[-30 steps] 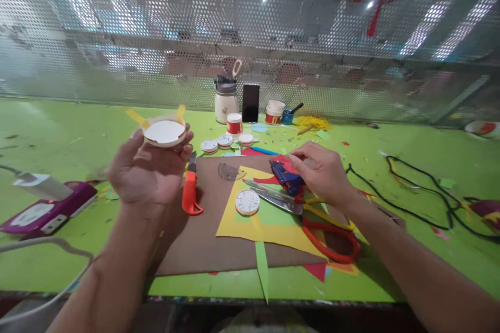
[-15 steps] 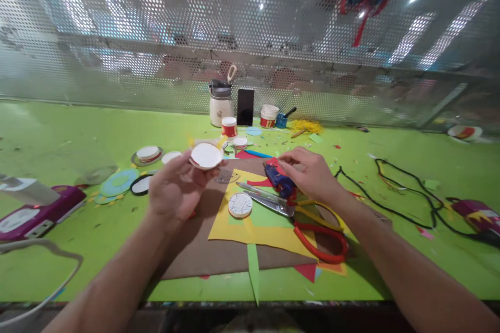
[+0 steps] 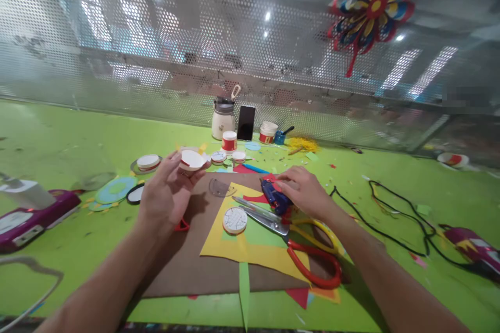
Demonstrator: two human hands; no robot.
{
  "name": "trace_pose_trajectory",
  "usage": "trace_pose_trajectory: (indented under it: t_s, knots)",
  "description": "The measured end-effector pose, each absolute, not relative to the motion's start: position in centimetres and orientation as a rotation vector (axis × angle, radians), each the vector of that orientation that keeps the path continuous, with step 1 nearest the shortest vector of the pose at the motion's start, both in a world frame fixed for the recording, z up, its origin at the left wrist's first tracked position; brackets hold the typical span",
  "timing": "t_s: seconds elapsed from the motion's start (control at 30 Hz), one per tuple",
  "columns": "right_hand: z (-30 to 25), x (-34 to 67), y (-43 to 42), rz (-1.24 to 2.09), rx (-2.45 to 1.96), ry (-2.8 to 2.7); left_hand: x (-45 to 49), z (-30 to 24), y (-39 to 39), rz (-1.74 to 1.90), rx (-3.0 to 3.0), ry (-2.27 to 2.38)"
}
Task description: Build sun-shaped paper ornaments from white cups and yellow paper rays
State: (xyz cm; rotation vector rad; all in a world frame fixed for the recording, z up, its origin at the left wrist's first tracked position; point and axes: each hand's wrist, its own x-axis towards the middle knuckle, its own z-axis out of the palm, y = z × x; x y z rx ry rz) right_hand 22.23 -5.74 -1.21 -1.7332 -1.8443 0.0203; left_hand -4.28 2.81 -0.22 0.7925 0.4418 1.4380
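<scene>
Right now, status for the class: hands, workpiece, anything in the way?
Left hand holding white disc aloft. Right hand at blue tool, grip unclear. Scissors close by, partly over yellow paper.

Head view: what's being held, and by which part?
The left grip holds the white disc by its edge; whether the right grip holds the blue tool cannot be told.

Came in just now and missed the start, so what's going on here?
A person's left hand holds a round white piece with yellow tabs at its far edge, up off the green table. The right hand is at a blue tool; whether it grips it is hard to tell. Scissors lie across a yellow sheet on a brown board, with a patterned white disc beside the blades.
</scene>
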Motion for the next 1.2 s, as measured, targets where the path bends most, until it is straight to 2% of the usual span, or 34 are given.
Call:
trace_pose_trajectory:
  t_s: [0.27,1.2]
  knots:
    - [-1.4,22.4,-5.6,-0.020,-1.657,-1.795,-4.9,0.3,3.2,1.556,0.683,0.451]
    - [-0.6,21.5,-6.7,0.054,-1.590,-1.621,-3.5,0.0,2.3,1.287,0.852,0.439]
